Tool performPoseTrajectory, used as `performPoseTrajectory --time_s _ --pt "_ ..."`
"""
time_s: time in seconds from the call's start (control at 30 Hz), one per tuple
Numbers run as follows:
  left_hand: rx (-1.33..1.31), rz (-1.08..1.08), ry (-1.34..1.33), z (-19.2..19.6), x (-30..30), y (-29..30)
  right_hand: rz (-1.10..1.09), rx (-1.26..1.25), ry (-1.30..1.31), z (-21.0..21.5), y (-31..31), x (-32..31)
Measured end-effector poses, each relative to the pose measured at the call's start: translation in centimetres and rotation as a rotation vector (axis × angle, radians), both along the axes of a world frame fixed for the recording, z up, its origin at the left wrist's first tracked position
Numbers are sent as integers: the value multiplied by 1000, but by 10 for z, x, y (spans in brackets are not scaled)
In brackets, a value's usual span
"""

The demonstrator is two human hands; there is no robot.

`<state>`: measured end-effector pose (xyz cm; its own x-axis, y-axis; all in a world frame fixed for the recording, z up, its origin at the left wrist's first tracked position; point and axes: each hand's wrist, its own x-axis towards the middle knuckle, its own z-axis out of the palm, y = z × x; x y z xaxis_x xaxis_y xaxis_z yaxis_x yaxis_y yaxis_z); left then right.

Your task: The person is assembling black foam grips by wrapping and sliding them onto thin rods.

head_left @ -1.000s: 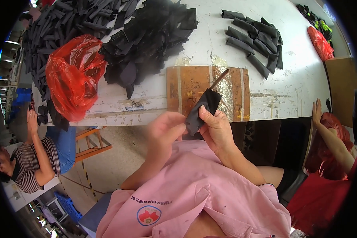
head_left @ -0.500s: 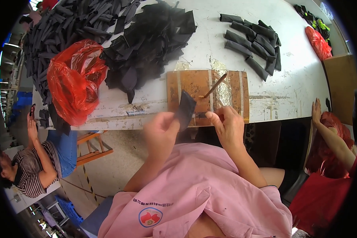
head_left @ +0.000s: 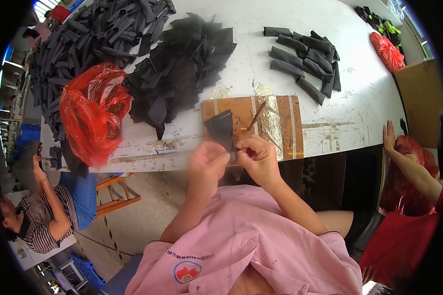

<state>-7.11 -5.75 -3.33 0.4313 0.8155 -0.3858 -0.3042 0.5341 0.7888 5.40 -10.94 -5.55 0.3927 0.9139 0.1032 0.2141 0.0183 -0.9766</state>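
1. Head view: both hands meet at the near edge of the table. Left hand (head_left: 206,164), motion-blurred, and right hand (head_left: 260,158) pinch the lower end of one black fabric piece (head_left: 220,129) between curled fingers.
2. One black fabric piece is held: flat, dark, roughly rectangular, standing tilted over the near left corner of the wooden board (head_left: 275,127), its lower end hidden by the fingers.
3. One wooden board lies on the white table (head_left: 290,73); it is brown with pale, shiny smears and stripes. One thin brown stick (head_left: 256,116) lies slanted on it, just beside the held piece.
4. One loose heap of flat black pieces (head_left: 182,69) sits left of the board; too many to count.
5. One larger pile of dark rolled pieces (head_left: 83,44) fills the far left.
6. About ten rolled black pieces (head_left: 305,56) lie grouped at the far right.
7. Two red plastic bags: one (head_left: 93,113) near left, one (head_left: 388,51) far right.
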Motion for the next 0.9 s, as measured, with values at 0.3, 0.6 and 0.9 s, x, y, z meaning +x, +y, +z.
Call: performPoseTrajectory --time_s 0.3,0.6,0.9 --pt "473 167 392 -14 8 1 262 -283 1051 4 -4 -5" --pt "362 -33 216 -7 1 8 126 -200 758 0 0 4" --pt "150 -340 -26 24 5 3 141 23 818 17 -11 18"
